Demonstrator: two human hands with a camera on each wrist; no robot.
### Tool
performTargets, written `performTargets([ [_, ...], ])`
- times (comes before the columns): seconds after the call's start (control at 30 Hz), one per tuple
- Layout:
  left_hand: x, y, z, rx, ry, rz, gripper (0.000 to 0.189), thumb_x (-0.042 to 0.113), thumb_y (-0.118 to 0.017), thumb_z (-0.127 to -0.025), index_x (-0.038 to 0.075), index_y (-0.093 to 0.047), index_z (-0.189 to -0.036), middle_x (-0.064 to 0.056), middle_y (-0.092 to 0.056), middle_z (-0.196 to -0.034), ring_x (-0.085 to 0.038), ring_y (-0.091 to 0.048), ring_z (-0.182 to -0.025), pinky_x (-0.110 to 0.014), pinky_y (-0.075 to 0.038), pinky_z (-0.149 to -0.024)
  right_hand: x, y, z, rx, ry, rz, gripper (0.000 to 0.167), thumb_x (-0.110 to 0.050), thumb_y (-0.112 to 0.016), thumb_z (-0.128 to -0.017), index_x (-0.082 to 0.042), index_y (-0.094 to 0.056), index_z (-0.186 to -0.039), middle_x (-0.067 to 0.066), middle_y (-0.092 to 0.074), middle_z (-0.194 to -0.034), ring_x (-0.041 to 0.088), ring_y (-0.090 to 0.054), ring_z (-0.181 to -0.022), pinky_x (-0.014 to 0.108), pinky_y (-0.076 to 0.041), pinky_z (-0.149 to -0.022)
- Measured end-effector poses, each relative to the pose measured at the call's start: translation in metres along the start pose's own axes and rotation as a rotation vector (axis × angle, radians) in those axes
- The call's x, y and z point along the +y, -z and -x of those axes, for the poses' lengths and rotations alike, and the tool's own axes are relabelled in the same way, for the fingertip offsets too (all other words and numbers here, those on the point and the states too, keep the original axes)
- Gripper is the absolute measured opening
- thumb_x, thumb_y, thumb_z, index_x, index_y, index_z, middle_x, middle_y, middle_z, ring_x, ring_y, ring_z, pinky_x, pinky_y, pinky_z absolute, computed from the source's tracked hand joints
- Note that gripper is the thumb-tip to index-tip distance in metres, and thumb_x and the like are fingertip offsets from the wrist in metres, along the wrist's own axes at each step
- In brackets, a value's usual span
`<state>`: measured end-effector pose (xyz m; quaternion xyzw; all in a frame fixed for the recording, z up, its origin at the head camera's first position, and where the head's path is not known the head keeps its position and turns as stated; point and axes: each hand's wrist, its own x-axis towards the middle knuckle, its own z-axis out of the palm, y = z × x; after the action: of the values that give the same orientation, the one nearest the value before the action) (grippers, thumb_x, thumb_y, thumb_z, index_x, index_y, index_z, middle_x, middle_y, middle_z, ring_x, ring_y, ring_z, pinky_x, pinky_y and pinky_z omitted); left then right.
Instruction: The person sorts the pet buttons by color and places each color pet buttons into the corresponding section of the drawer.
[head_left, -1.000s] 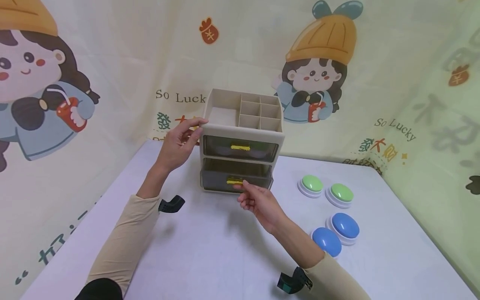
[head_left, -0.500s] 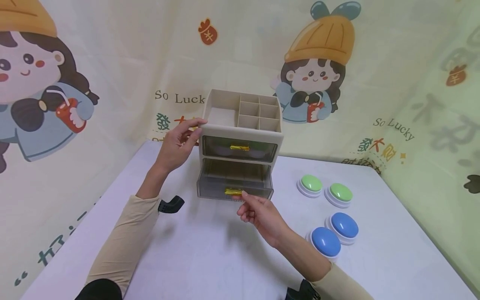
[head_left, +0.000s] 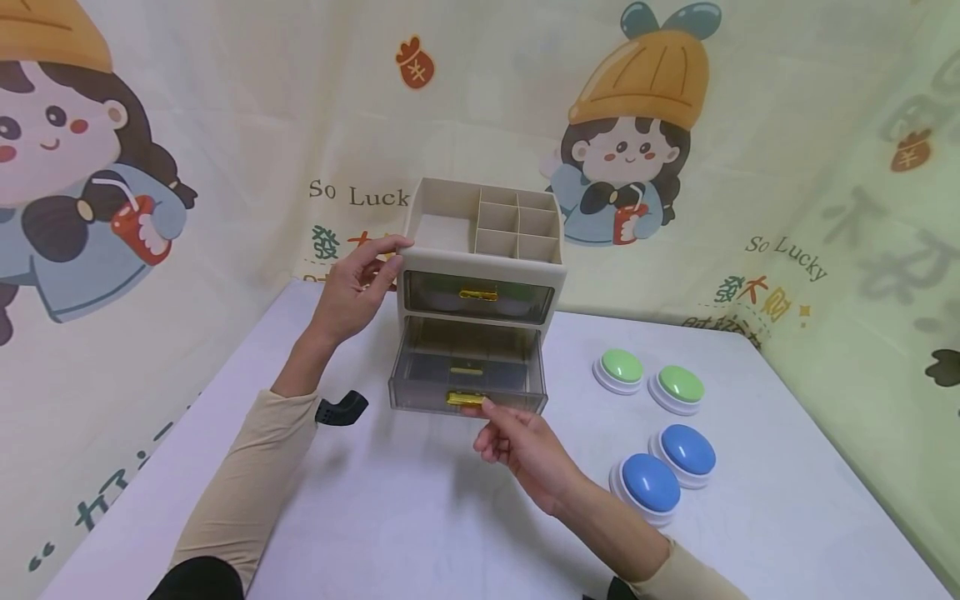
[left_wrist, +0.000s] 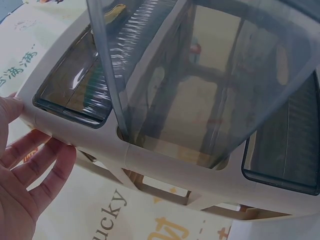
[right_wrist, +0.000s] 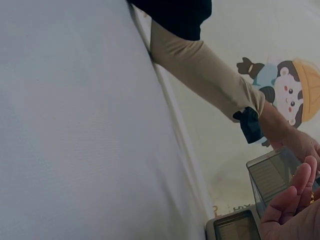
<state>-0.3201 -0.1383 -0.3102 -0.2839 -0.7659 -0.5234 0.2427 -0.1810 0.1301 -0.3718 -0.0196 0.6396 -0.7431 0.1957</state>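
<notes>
The left grip (head_left: 352,287) rests, fingers uncurled, against the drawer box (head_left: 483,262); the left wrist view reveals closed drawer fronts (left_wrist: 75,92) flanking its pulled-out drawer (head_left: 422,397). The right grip (head_left: 525,454) pinches the gold handle (head_left: 460,398), bench (head_left: 390,508) stretching before it; buttons (head_left: 651,482), head view only, sit rightward.

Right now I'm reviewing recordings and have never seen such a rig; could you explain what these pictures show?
There is no machine: a person works with two bare hands. The head picture looks forward and down; the other two come from cameras worn on each wrist. On the white table stands a cream organizer with its lower drawer pulled open. The right hand holds that drawer's yellow handle; the left hand touches the organizer's upper left edge. To the right sit two green domes and two blue domes, all on white bases. Behind hangs a cartoon-printed cloth.
</notes>
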Motion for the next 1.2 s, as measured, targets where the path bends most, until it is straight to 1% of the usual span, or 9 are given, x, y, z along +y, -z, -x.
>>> performTargets([
  [0.13, 0.002, 0.0, 0.0, 0.001, -0.002, 0.001, 0.032, 0.014, -0.059, -0.105, 0.013, -0.064, -0.137, -0.004, -0.062, -0.138, -0.018, -0.067, -0.101, -0.029, -0.059, -0.081, 0.001, -0.001, 0.004, -0.006, -0.003, 0.001, 0.049, -0.037, -0.06, -0.104, 0.005, -0.066, -0.129, -0.006, -0.066, -0.071, 0.008, -0.056, -0.069, 0.021, -0.049, -0.072],
  [0.33, 0.002, 0.0, 0.0, 0.0, -0.005, 0.003, 0.033, 0.014, -0.059, -0.105, 0.013, -0.063, -0.137, -0.004, -0.062, -0.138, -0.02, -0.067, -0.102, -0.026, -0.059, -0.081, 0.003, -0.002, 0.008, -0.011, -0.002, -0.001, 0.047, -0.036, -0.06, -0.104, 0.004, -0.067, -0.128, -0.006, -0.066, -0.07, 0.008, -0.056, -0.068, 0.022, -0.049, -0.072],
  [0.63, 0.001, 0.0, 0.0, -0.003, 0.001, 0.012, 0.033, 0.014, -0.059, -0.105, 0.014, -0.064, -0.137, -0.004, -0.062, -0.139, -0.023, -0.068, -0.104, -0.031, -0.06, -0.082, 0.005, -0.003, 0.013, -0.012, -0.006, -0.013, 0.047, -0.037, -0.06, -0.104, 0.003, -0.068, -0.128, -0.007, -0.066, -0.07, 0.007, -0.057, -0.067, 0.021, -0.049, -0.071],
  [0.73, 0.001, 0.0, 0.0, -0.003, -0.001, 0.014, 0.032, 0.013, -0.059, -0.104, 0.013, -0.064, -0.136, -0.004, -0.062, -0.138, -0.022, -0.068, -0.103, -0.034, -0.06, -0.082, 0.005, -0.003, 0.013, -0.004, -0.015, -0.012, 0.046, -0.038, -0.061, -0.103, 0.002, -0.069, -0.127, -0.007, -0.066, -0.07, 0.008, -0.057, -0.067, 0.022, -0.049, -0.072],
  [0.9, 0.001, 0.0, 0.0, -0.001, -0.006, 0.011, 0.032, 0.012, -0.059, -0.104, 0.013, -0.064, -0.136, -0.004, -0.062, -0.138, -0.021, -0.068, -0.103, -0.034, -0.06, -0.082, 0.006, -0.003, 0.014, -0.004, -0.014, -0.008, 0.047, -0.038, -0.061, -0.103, 0.001, -0.068, -0.128, -0.007, -0.066, -0.07, 0.007, -0.057, -0.068, 0.022, -0.05, -0.072],
  [1.0, 0.001, 0.0, 0.0, -0.002, -0.004, 0.015, 0.032, 0.012, -0.059, -0.104, 0.013, -0.064, -0.136, -0.005, -0.062, -0.138, -0.023, -0.068, -0.103, -0.031, -0.06, -0.082, 0.006, -0.004, 0.015, -0.006, -0.011, -0.006, 0.048, -0.039, -0.06, -0.103, 0.001, -0.068, -0.129, -0.007, -0.066, -0.07, 0.007, -0.058, -0.068, 0.021, -0.05, -0.073],
  [1.2, 0.0, 0.0, 0.0, 0.002, -0.006, 0.005, 0.032, 0.012, -0.059, -0.104, 0.013, -0.064, -0.136, -0.005, -0.062, -0.139, -0.024, -0.068, -0.104, -0.031, -0.06, -0.082, 0.006, -0.004, 0.015, -0.012, -0.003, 0.01, 0.048, -0.038, -0.059, -0.104, 0.001, -0.068, -0.129, -0.007, -0.066, -0.071, 0.007, -0.058, -0.068, 0.021, -0.051, -0.072],
])
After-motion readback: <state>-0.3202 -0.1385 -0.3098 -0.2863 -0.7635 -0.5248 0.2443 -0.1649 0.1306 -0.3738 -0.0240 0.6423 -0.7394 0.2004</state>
